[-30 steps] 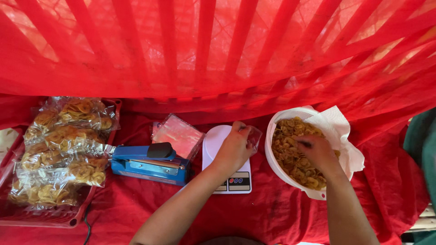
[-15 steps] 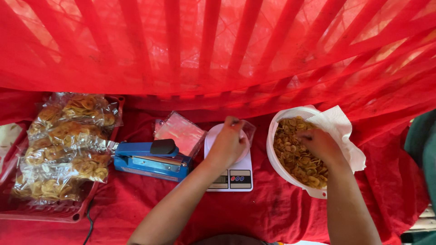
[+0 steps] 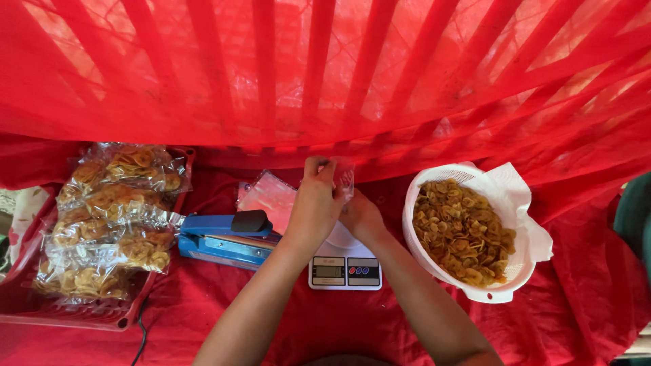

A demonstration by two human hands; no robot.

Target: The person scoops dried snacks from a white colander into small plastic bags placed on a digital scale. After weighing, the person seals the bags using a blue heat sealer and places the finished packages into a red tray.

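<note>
Both hands, left (image 3: pixel 317 198) and right (image 3: pixel 359 215), pinching a clear bag (image 3: pixel 343 177) at frame centre, above the scale (image 3: pixel 344 270). Best spread wide before scooping chips (image 3: pixel 462 232).

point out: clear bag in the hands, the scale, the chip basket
clear bag (image 3: pixel 344 177), head view, on its plastic face above the fingers.
scale (image 3: pixel 344 272), head view, on its display panel.
chip basket (image 3: pixel 415 237), head view, on its white left rim.
</note>
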